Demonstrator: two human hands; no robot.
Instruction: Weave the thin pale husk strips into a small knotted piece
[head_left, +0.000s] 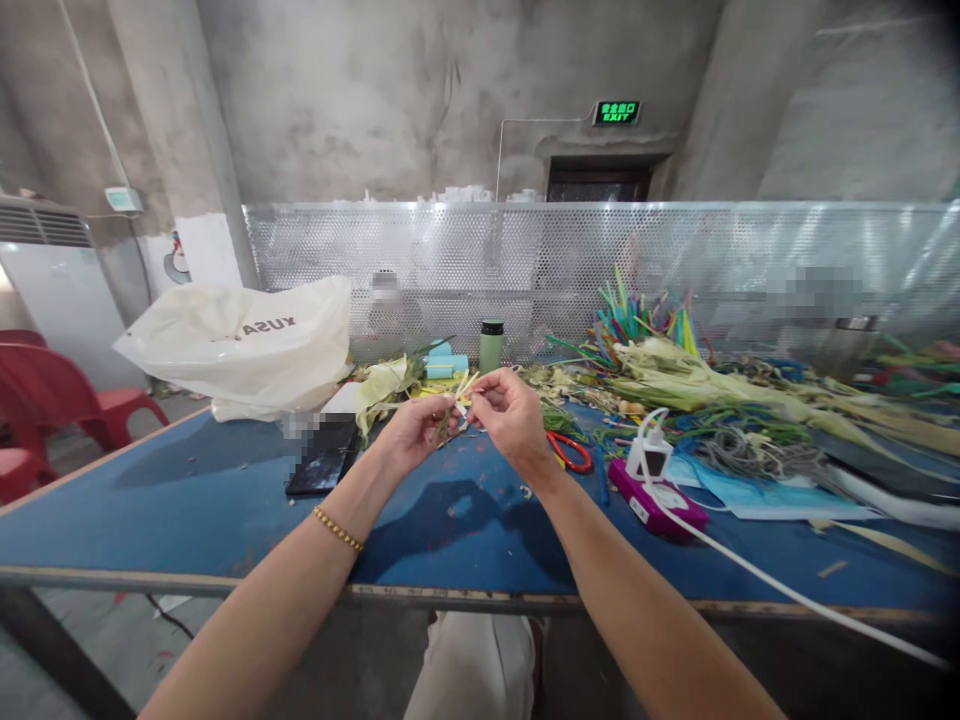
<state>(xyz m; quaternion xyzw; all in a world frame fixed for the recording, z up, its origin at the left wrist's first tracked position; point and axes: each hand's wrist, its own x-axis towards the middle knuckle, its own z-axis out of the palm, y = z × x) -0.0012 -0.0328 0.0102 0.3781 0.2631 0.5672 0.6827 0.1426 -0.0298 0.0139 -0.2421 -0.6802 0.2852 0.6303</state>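
Note:
My left hand (417, 432) is closed in a pinch on a small bunch of thin pale-green strips (464, 384), apparently plant fibre or husk. Close beside it, my right hand (511, 412) pinches the same bunch with thumb and forefinger. Both hands are raised above the blue table (315, 545), and their shadows fall on it. Just beyond the left hand lies a pale dried husk (381, 388). A green bottle with a black lid (491, 347) stands behind the hands. The red-handled tool (574, 455) rests to the right of my right wrist.
At left are a white plastic bag (255, 340) and a dark tablet or phone (322, 455). A purple power strip (660, 505) holds a white charger (649, 455), its cable crossing the front edge. Husks (667, 368) and coiled cords (757, 447) lie right. A perforated metal screen (450, 260) stands behind.

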